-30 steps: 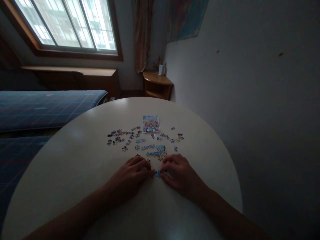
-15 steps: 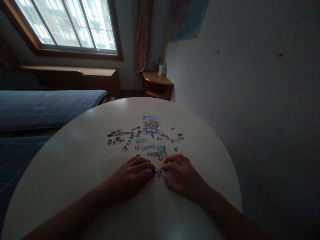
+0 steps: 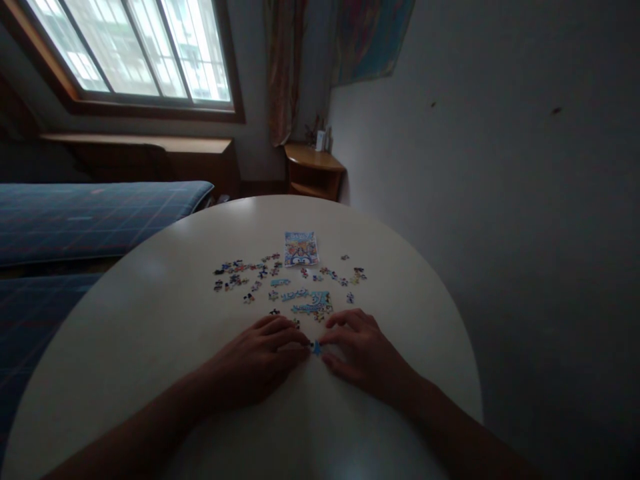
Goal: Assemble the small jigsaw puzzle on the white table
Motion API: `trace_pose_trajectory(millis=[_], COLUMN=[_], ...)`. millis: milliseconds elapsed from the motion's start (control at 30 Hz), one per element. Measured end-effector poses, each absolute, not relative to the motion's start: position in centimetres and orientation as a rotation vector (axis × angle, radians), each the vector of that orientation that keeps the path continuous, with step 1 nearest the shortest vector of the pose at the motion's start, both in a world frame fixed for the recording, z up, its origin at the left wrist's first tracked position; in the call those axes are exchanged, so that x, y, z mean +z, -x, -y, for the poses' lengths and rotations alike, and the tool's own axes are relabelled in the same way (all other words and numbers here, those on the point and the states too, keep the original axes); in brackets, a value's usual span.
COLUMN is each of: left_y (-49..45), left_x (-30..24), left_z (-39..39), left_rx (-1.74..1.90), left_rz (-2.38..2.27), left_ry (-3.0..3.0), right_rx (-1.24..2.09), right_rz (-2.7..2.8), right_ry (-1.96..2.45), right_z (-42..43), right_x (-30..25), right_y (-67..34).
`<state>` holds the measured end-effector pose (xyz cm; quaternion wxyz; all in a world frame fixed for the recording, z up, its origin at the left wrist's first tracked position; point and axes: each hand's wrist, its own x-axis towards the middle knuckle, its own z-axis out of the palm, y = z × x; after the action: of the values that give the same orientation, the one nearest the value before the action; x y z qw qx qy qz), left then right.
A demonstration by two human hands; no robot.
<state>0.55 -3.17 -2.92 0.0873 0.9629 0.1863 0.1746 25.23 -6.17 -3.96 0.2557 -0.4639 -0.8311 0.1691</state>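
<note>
Between my two hands, low on the white round table (image 3: pixel 380 267), lies a small blue puzzle piece (image 3: pixel 317 348) with dark bits at its edges. My left hand (image 3: pixel 270 350) has its thumb and fingers closed at the piece's left side. From the other side my right hand (image 3: pixel 361 347) curls in, its index fingertip on the right edge and the thumb just below. Fingertips partly hide the piece. Just beyond the hands rests a partly joined blue puzzle section (image 3: pixel 315 303), with a joined strip (image 3: pixel 295 295) beside it.
Many loose puzzle pieces (image 3: pixel 237 268) are scattered at the left, and more pieces (image 3: pixel 343 280) at the right. A colourful picture packet (image 3: pixel 301 249) lies behind them. Past the table's left edge is a plaid-covered bed (image 3: pixel 100 217); a wall (image 3: pixel 500 233) stands at the right.
Both hands have drawn slightly closer around the blue piece, and the dark bits at the fingertips now show less. The other pieces stay put; the view has shifted slightly.
</note>
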Motion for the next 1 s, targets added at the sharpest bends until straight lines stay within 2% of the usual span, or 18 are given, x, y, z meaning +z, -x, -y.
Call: trace_pose_trajectory(millis=[733,1000], left_y=[-0.5,-0.34], left_x=[-3.04,-3.29], left_z=[3.17,3.03], left_rx=[0.449,0.524], left_rz=[-0.558,-0.551], left_ry=[-2.891,-2.874], right_rx=[0.467,0.459], right_rz=[2.254,2.258], right_ry=[1.288,1.262], right_z=[5.83,5.79], right_x=[-4.08,-4.4], right_y=[-24.92,-25.01])
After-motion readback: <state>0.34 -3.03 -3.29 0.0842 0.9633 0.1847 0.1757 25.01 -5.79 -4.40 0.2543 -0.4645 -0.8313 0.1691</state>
